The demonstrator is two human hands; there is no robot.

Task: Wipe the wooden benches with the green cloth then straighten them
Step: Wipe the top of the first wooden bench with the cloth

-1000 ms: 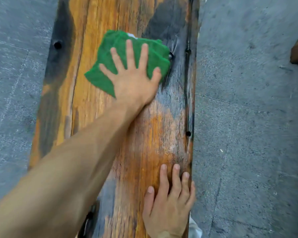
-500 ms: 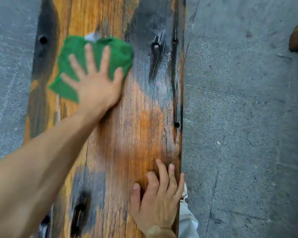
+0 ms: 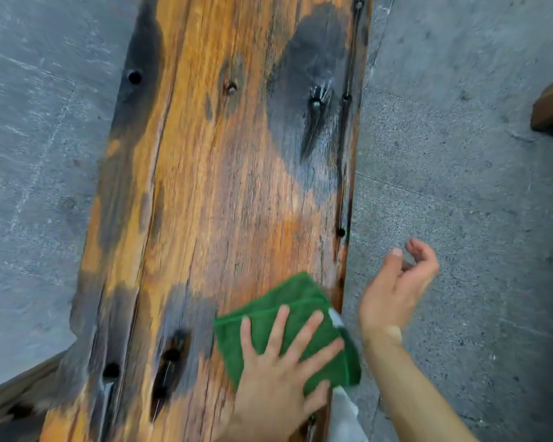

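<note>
Now the left hand (image 3: 278,374), fingers spread flat, has dragged the green cloth (image 3: 288,327) back to the desk's (image 3: 224,186) near right edge; the right hand (image 3: 396,291) has lifted off, loosely open, so wiping continues.

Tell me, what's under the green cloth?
The wooden bench lies under the green cloth, near its right edge. The left hand presses flat on top. The wood beneath the cloth is covered, so unseen.
</note>
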